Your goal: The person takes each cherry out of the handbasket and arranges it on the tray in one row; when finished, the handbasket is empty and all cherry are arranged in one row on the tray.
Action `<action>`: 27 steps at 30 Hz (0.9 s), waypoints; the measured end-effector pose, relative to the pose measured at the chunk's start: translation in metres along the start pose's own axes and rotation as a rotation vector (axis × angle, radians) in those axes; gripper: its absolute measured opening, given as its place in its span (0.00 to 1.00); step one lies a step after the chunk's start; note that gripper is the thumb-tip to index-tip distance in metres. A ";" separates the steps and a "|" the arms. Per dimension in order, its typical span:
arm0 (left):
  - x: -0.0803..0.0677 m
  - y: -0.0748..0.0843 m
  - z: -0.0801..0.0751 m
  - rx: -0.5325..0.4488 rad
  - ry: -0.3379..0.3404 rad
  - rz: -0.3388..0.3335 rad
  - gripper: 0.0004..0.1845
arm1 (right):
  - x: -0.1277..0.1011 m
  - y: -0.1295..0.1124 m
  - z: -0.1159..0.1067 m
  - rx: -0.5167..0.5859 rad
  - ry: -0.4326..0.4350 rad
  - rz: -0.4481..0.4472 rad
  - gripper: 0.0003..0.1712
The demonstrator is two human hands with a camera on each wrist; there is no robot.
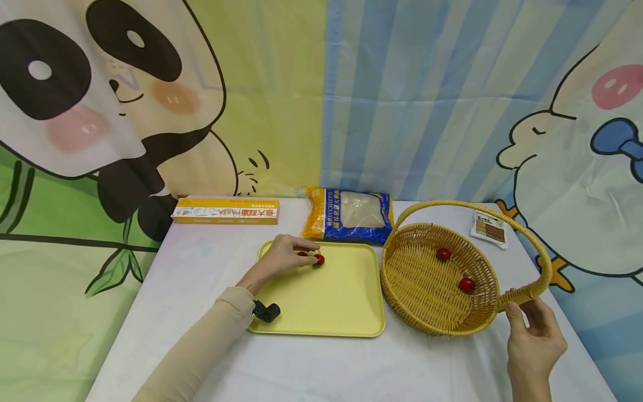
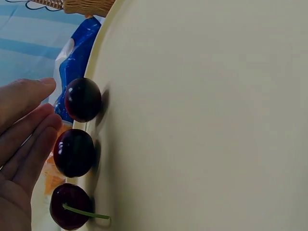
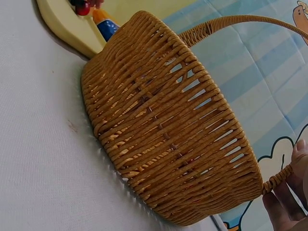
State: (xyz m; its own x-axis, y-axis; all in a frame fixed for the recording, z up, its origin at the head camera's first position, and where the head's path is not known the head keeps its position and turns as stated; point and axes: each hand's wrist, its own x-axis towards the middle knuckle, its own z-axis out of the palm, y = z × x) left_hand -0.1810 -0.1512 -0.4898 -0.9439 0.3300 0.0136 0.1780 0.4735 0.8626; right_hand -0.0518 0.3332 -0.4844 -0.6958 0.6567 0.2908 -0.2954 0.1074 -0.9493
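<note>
Across your white counter (image 1: 196, 262), your right hand (image 1: 534, 340) pinches the handle (image 1: 545, 268) of a basket (image 1: 427, 285) holding two cherries (image 1: 466, 285), while your left hand (image 1: 281, 257), thumb and fingers parted, is beside three cherries (image 2: 73, 153) on a tray (image 1: 321, 296).

One yellow tray (image 1: 331, 304). On the tray: three cherries (image 2: 73, 153). Right of the tray: one wicker basket (image 1: 427, 287) with two more cherries, so five total. Behind the tray: one pasta bag (image 1: 359, 218); behind and left, one pasta box (image 1: 226, 212). Far right of the tray: one small packet (image 1: 489, 228). Two hands: one left hand (image 1: 282, 258) at the tray, one right hand (image 1: 536, 340) well right of it.
</note>
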 end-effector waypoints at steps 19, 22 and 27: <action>0.021 0.049 0.036 -0.185 -0.061 0.037 0.18 | -0.002 0.001 -0.004 0.016 -0.017 -0.035 0.25; 0.027 0.063 0.051 -0.237 -0.077 0.066 0.17 | -0.002 0.000 -0.002 0.024 -0.019 -0.037 0.25; 0.035 0.089 0.076 -0.262 -0.111 0.128 0.16 | -0.001 0.000 -0.001 0.052 -0.020 -0.040 0.25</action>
State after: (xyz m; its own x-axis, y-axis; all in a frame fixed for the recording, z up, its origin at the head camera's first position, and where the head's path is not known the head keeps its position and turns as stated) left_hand -0.1768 -0.0360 -0.4509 -0.8798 0.4673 0.0875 0.2017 0.2003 0.9588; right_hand -0.0506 0.3328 -0.4849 -0.6959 0.6373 0.3312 -0.3567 0.0936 -0.9295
